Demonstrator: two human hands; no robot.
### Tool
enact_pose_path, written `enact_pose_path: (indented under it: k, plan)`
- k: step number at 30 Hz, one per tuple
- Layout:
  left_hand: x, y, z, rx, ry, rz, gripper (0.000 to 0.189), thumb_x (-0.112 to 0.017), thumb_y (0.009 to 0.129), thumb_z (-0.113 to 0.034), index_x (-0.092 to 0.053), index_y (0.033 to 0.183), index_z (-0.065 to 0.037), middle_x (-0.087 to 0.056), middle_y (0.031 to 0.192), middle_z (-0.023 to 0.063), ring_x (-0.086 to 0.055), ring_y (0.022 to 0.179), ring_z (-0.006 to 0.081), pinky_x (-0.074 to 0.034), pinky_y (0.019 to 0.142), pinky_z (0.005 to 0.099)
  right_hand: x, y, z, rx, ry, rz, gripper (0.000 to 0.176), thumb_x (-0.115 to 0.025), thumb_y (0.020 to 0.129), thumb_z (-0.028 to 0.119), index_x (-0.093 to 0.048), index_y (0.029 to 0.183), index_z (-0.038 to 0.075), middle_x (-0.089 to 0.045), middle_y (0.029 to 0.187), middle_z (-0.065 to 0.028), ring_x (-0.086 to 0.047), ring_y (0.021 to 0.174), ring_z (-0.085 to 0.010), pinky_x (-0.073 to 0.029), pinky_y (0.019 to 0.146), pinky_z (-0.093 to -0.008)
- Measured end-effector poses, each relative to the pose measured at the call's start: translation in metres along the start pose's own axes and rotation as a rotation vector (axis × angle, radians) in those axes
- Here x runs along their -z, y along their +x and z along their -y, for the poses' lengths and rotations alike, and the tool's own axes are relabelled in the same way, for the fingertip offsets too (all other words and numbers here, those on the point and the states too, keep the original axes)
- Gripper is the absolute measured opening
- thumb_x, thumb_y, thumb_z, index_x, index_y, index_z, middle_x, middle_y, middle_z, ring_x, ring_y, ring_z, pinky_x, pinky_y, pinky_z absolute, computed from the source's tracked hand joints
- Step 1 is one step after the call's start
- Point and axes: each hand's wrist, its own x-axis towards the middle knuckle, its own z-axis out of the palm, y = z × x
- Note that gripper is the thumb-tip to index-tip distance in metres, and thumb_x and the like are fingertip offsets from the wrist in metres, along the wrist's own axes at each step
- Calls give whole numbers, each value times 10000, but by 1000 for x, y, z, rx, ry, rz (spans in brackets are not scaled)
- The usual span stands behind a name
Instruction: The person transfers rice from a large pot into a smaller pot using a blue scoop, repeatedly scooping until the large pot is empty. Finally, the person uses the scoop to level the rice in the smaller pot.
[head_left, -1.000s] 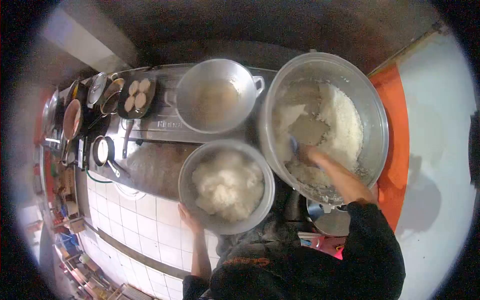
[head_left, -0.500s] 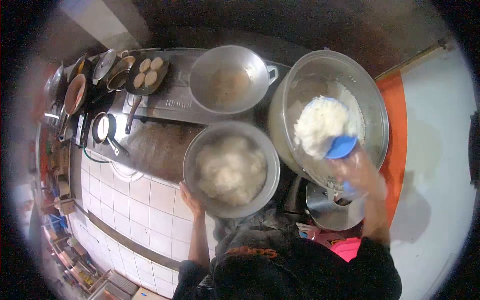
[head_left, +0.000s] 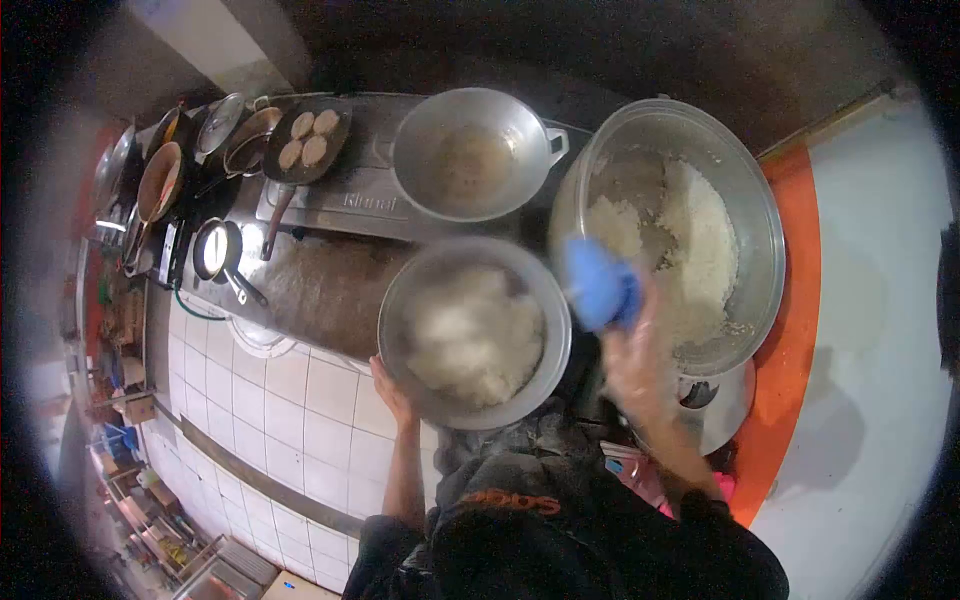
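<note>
Head view: a person's right hand (head_left: 635,365), blurred in motion, is closed around a blue scoop (head_left: 598,285) touching the right rim of the metal bowl (head_left: 386,318). 0.5 s ago that scoop hung heaped with rice over the large pot (head_left: 620,165) to the bowl's right. Now it shows no rice, so the load has likely joined the white mound (head_left: 472,338) in the bowl. The left hand (head_left: 392,392) grips the bowl's near-left rim, as it did 1 s ago. More rice (head_left: 705,240) remains in the pot. Beyond the bowl, the stove (head_left: 330,215) carries lettering that reads roughly "Rinnai". Orange letters on the dark shirt (head_left: 515,500) below the bowl are illegible
</note>
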Motion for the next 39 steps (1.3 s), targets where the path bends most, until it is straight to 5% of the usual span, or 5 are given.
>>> enact_pose_path:
  k: [10, 18, 20, 26, 39]
  plan:
    - [23, 3, 61, -468, 525, 48, 575, -470, 927, -259, -300, 1368, 66, -360, 1377, 279, -348, 1274, 420, -282, 1044, 475, 48, 142, -260, -443, -639, 221, 448, -495, 856, 139, -399, 1281, 30, -549, 1149, -280, -543, 1065, -422, -442, 876, -487]
    - [8, -2, 9, -75, 499, 67, 599, -540, 884, -211, -309, 1367, 58, -375, 1367, 268, -354, 1273, 409, -297, 1043, 469, 24, 124, -210, -106, -926, 1140, 171, -576, 826, 166, -648, 912, 37, -651, 894, -195, -626, 833, -337, -471, 681, -447]
    - [10, -1, 15, -51, 538, 53, 589, -531, 889, -217, -315, 1363, 60, -382, 1362, 266, -358, 1271, 408, -303, 1040, 468, -19, 65, -491, 681, -825, 1376, 92, -628, 764, 121, -664, 794, 41, -648, 745, -145, -607, 702, -295, -466, 620, -423]
    - [18, 3, 40, -136, 240, 95, 525, -363, 973, -285, -303, 1378, 44, -427, 1327, 243, -407, 1225, 382, -323, 1021, 440, 58, 52, -221, -354, -304, 1110, 187, -607, 787, 166, -626, 928, 44, -630, 872, -115, -578, 788, -271, -476, 731, -394]
    - [20, 8, 41, -206, 79, 130, 663, -222, 988, -482, -262, 1410, 28, -370, 1362, 213, -386, 1225, 329, -296, 1025, 414, 77, 1, 14, -173, -399, 468, 596, -571, 820, 80, -335, 1365, 119, -597, 1085, -216, -626, 921, -338, -486, 874, -394]
